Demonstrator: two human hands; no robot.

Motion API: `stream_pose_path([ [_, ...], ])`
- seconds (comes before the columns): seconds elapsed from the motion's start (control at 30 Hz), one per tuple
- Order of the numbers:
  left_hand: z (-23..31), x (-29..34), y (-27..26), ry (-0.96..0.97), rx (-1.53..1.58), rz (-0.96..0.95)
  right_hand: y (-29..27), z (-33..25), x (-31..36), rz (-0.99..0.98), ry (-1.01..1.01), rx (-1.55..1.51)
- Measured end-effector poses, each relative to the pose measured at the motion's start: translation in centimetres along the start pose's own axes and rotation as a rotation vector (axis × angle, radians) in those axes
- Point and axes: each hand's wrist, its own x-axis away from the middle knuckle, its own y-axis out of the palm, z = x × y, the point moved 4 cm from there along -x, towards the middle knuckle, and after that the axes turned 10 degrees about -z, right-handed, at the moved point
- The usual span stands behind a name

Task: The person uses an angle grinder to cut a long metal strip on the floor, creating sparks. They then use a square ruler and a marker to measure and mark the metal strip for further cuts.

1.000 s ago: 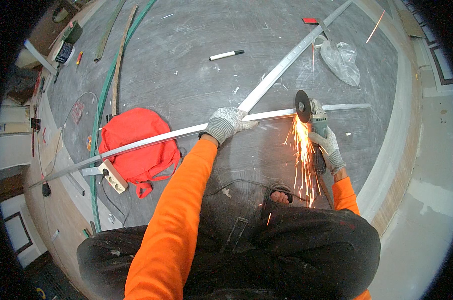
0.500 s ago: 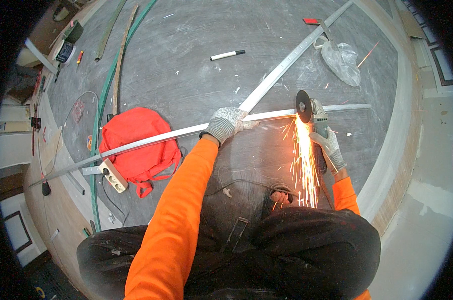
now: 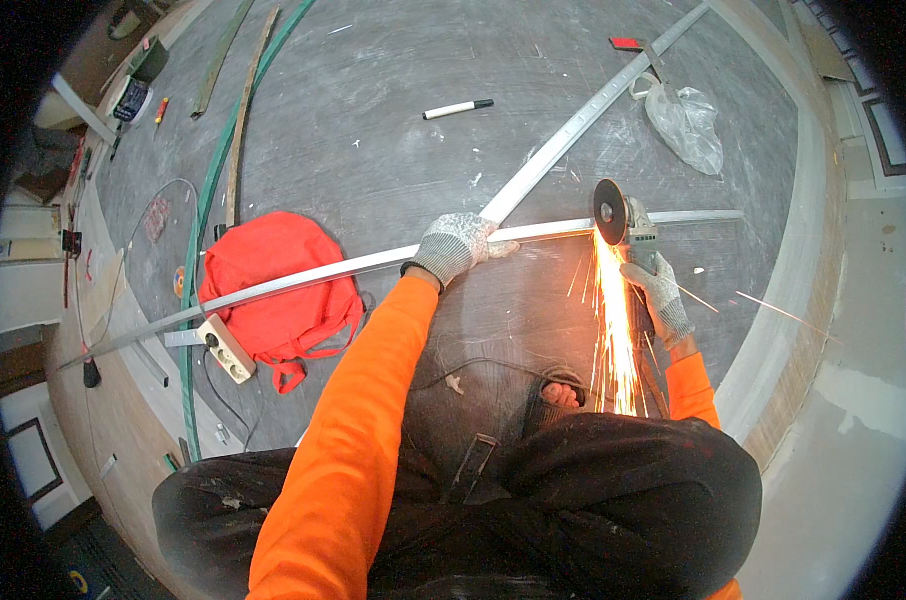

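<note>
Here, in the head view, we press the long metal bar to the grey floor with the gloved left hand clamped over it. Our right hand grips the angle grinder, its disc on the bar, sparks streaming toward us.

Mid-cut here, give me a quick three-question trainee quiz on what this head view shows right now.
1. True or false: the left hand presses on the metal strip.
2. What does the right hand hold? A) angle grinder B) marker C) red bag
3. What sprays from the disc toward the person?

Key: 1 true; 2 A; 3 sparks.
</note>
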Motion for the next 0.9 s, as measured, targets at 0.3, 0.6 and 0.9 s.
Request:
stream_pose_path([
  [0.3, 0.0, 0.0, -0.1, 0.003, -0.016, -0.004, 0.1, -0.4, -0.1, -0.021, -0.033, 0.054],
  [0.6, 0.1, 0.1, 0.1, 0.014, -0.025, 0.016, -0.1, -0.1, -0.6, -0.003, -0.044, 0.102],
  [0.9, 0.0, -0.1, 0.1, -0.005, -0.021, 0.007, -0.1, -0.5, -0.6, 0.033, 0.042, 0.154],
])
